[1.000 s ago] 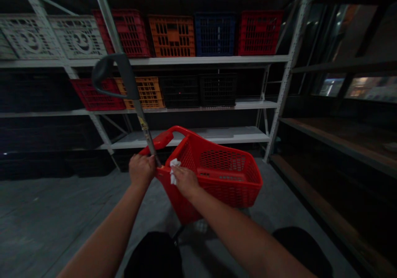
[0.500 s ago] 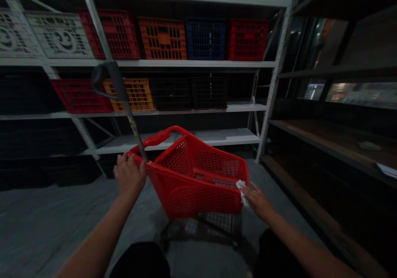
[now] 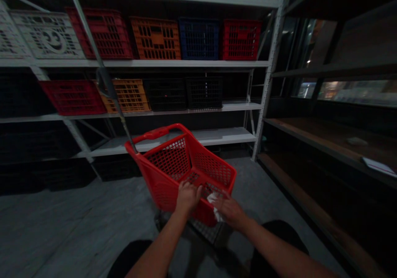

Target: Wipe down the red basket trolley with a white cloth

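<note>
1. Rising from the left, handle end of the red plastic shopping cart (image 3: 155, 187), a slim metal pole (image 3: 85, 25) leans left.
2. The cart stands mid-scene on the grey floor (image 3: 77, 224), its basket walls pierced by a lattice.
3. The left hand (image 3: 187, 196) lies over the near rim, forearm reaching forward, fingers together, thumb apart; whether it grips, I cannot tell.
4. The right hand (image 3: 230, 210) angles leftward, fingers pinching a crumpled white cloth (image 3: 218, 216) at the rim; their tips blur.
</note>
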{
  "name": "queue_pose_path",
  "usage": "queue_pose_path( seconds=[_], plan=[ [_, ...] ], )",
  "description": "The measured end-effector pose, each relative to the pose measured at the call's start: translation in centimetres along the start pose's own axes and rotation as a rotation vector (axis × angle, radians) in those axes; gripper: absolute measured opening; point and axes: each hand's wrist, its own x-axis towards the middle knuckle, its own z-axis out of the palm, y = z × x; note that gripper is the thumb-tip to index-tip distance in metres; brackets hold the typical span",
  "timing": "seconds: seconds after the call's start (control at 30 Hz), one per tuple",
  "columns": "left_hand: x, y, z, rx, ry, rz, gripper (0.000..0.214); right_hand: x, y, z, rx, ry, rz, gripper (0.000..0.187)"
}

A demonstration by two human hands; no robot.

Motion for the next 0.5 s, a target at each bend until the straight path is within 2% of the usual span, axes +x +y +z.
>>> queue_pose_path(
  seconds=[0.1,0.2,0.27,0.3,0.37,0.5],
  plan=[
    [-0.7,-1.6,-0.3,0.006,0.009,0.006,0.045,-1.1,4.0,-1.8,-0.001,-0.036,0.036,0.042],
    [-0.9,-2.0,-0.3,0.014,0.017,0.018,0.045,-1.1,8.5,-2.5,-0.036,-0.011,0.223,0.04],
    [-0.7,-1.9,-0.2,0.022,0.027,0.018,0.045,-0.6,9.7,-2.0,-0.056,0.033,0.363,0.037],
    [-0.6,-1.8,-0.1,0.027,0.034,0.014,0.045,-0.3,9.4,-1.5,-0.061,0.068,0.425,0.036],
    [-0.3,-1.6,0.1,0.031,0.046,0.003,0.045,0.4,7.0,-0.2,-0.051,0.142,0.518,0.032],
    [-0.1,-1.9,0.2,0.012,0.044,-0.007,0.044,1.9,-1.7,2.1,0.056,0.185,0.502,0.029]
  ],
)
